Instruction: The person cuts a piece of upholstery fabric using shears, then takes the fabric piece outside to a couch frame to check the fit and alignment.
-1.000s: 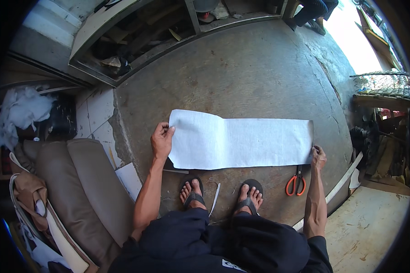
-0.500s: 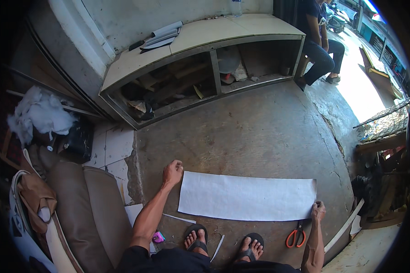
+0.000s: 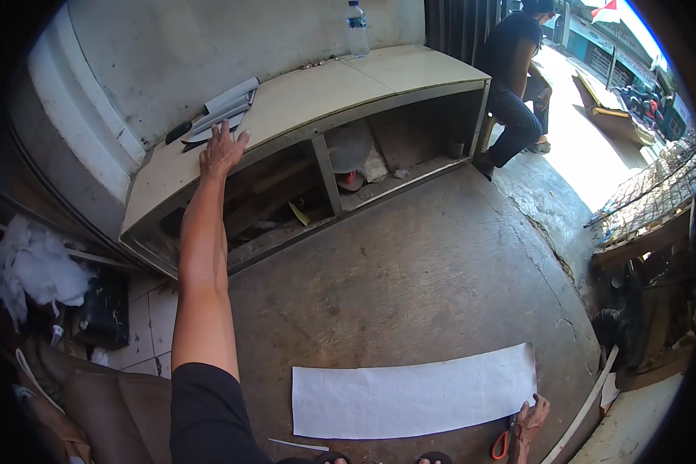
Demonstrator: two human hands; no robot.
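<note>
Counting straight ahead of the person as twelve, I am seeing a white sheet [image 3: 410, 398] lying on the floor [image 3: 363, 286] close by, at about twelve o'clock, its right end seeming to bow up a little. The right hand [image 3: 530, 420] is resting at the sheet's four o'clock corner, fingers curling against the edge; I cannot tell whether they are pinching it. Orange-handled scissors [image 3: 500, 445] are lying just beside that hand, at about its eight o'clock. The left hand [image 3: 223, 151] is hovering toward eleven o'clock, at the front edge of a low cabinet [image 3: 309, 100], fingers standing loosely apart and gripping nothing that I am seeing; whether they are touching the rolled sheets [image 3: 228, 100] there, I cannot make out. I am judging the white sheet to be light and thin, bending easily, probably creasing sooner than tearing, and its matt face is not looking slippery. Hands holding both short ends, at three and nine o'clock, would probably be supporting it best; one hand at a corner would likely be leaving the rest sagging.
</note>
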